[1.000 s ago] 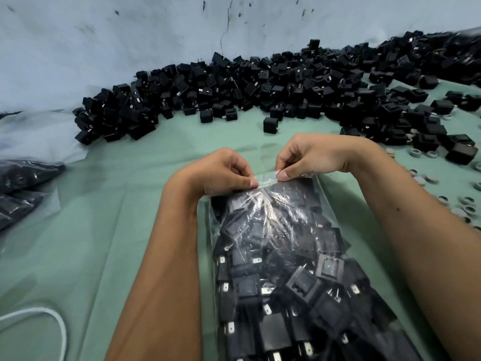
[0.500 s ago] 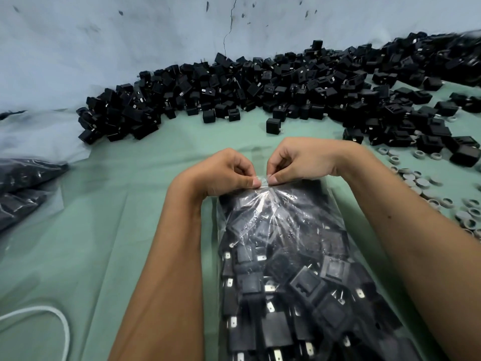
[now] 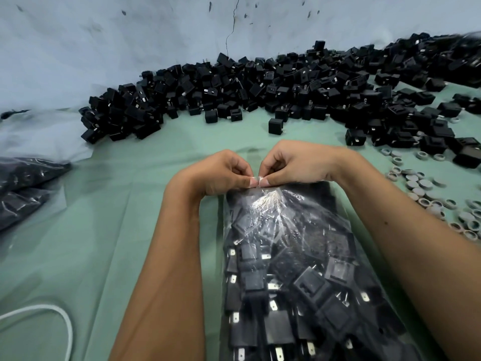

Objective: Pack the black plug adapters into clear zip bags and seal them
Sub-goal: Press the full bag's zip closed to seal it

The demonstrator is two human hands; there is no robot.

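The zip bag is thin clear plastic film, glossy and crinkled, catching white glare near its top. Inside it, the plug adapters are matt black plastic with bright metal blades. The loose adapters heaped at 12 o'clock have the same dull black finish. The table cover looks like smooth, creased green sheeting. At 3 o'clock, grey rings look matt.

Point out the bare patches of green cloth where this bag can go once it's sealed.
Freest: the green cloth left of the left hand, bordered by packed bags and white cable. A narrower strip runs between both hands and the adapter pile. Right of the right hand it is crowded with grey rings and adapters.
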